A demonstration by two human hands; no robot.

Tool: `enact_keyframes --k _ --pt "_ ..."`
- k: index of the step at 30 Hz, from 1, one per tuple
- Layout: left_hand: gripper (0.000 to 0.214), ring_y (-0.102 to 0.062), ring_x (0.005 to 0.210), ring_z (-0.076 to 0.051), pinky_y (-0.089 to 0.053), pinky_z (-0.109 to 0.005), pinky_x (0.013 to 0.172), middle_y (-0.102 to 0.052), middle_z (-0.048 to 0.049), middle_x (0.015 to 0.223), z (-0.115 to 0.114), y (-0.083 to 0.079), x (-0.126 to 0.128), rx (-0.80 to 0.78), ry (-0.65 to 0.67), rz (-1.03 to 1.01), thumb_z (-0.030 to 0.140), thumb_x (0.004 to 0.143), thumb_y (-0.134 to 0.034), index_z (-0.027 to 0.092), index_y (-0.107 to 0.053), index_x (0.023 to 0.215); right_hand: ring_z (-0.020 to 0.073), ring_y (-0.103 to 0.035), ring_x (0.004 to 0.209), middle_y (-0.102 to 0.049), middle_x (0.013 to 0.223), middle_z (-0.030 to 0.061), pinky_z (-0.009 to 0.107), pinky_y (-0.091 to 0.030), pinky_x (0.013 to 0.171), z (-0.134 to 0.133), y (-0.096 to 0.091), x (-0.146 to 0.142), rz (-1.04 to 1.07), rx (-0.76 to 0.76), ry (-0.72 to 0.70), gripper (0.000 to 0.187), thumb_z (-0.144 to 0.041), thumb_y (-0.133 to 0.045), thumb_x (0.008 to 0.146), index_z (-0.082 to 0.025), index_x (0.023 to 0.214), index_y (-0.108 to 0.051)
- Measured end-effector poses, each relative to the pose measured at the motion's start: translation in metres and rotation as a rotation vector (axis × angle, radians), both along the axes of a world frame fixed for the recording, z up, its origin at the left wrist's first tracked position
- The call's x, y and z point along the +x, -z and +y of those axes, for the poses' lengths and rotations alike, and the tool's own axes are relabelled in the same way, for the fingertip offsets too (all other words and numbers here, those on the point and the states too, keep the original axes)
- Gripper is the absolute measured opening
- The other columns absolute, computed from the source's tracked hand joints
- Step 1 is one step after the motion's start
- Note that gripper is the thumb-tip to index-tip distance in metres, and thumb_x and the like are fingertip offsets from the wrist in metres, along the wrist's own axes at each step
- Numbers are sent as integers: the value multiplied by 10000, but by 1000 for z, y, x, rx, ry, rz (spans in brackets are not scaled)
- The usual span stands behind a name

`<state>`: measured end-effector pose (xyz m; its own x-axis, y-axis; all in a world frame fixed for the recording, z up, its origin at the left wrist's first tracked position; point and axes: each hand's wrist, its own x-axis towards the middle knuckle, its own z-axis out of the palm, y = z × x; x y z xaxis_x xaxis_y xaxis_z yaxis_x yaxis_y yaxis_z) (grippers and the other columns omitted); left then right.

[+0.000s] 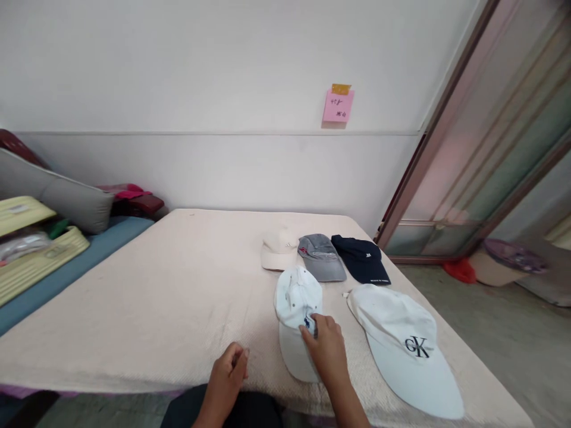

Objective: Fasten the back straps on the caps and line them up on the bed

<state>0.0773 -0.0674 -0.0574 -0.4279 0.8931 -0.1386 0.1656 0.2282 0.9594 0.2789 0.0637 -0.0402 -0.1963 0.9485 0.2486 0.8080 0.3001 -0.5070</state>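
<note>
My right hand (328,348) is at the front of a pale white baseball cap (294,297) with a small dark blue logo, its thumb and fingers pinching the fabric where crown meets brim. That cap lies on the cloth-covered table, brim towards me. Left of it, my left hand (229,371) hovers by the table's near edge, fingers curled in with nothing visible in them. To the right lies a larger white cap (397,321) with black "CK" letters. Behind are a cream cap (279,246), a grey cap (321,255) and a navy cap (361,258), side by side.
A beige cloth covers the table (178,285), which meets a white wall bearing a pink note (338,107). On the left, a grey cushion (57,190) and yellow plastic baskets (40,255) rest on a blue surface. A sliding door (446,148) and a bin (499,264) are at right.
</note>
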Motion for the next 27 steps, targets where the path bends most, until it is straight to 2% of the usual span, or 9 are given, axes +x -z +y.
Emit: enact_keyframes --k 3,7,11,14,17,19,21,24,27 --pt "358 -419 417 -117 -313 -237 422 -485 50 542 2 2 -4 -11 -22 -107 549 818 -477 215 -448 693 270 -536 850 -612 889 128 344 -374 762 2 -7 -6 -134 8 -13 199 -283 -529 820 -148 885 -660" --pt "269 -455 424 -109 -328 -227 410 -517 39 576 -1 2 -10 21 -19 -148 451 829 -486 204 -469 725 215 -522 764 -593 780 90 293 -339 694 1 -9 -14 -149 -6 11 142 -184 -493 800 -157 744 -620" --pt "247 -471 412 -106 -312 -214 384 -537 37 566 -9 2 -15 57 -3 -211 427 805 -521 194 -501 726 183 -494 671 -548 664 43 275 -312 630 -9 -9 -21 50 -46 47 136 -155 -491 748 -174 636 -565" --pt "301 -509 426 -118 -348 -222 388 -570 18 566 -12 1 -20 91 -45 -328 468 763 -586 182 -527 691 166 -490 617 -534 624 20 264 -326 599 -22 -14 -27 148 -73 57 164 -200 -472 757 -182 604 -530" --pt "332 -632 584 -173 -486 -275 548 -663 -49 669 -12 -3 -26 97 -141 -538 486 712 -659 162 -590 705 161 -486 595 -522 597 0 256 -360 581 -43 -24 -34 408 -141 3 196 -289 -484 775 -185 612 -517" --pt "370 -679 749 -233 -516 -336 691 -711 -106 770 -15 -10 -28 34 -124 -720 514 718 -648 147 -643 768 155 -459 586 -487 584 -16 256 -368 573 -60 -31 -38 678 -226 -39 220 -350 -529 767 -186 623 -512" --pt "463 -677 872 -289 -505 -396 769 -730 -143 850 -20 -23 -29 -37 9 -904 573 758 -572 134 -678 858 147 -430 584 -451 588 -26 254 -363 569 -78 -38 -42 863 -298 -54 241 -386 -575 752 -185 635 -509" --pt "604 -645 991 -338 -471 -453 848 -729 -164 957 -29 -48 -28 -57 228 -1118 638 804 -449 122 -681 1015 138 -397 589 -412 603 -31 249 -348 567 -104 -49 -47 980 -349 -97 245 -382 -610 746 -187 646 -501" --pt "637 -637 1013 -354 -448 -479 889 -724 -161 1009 -33 -72 -30 -35 268 -1214 631 815 -427 121 -648 1125 133 -376 591 -390 620 -29 248 -335 563 -126 -58 -50 983 -370 -222 236 -354 -596 772 -191 646 -481"
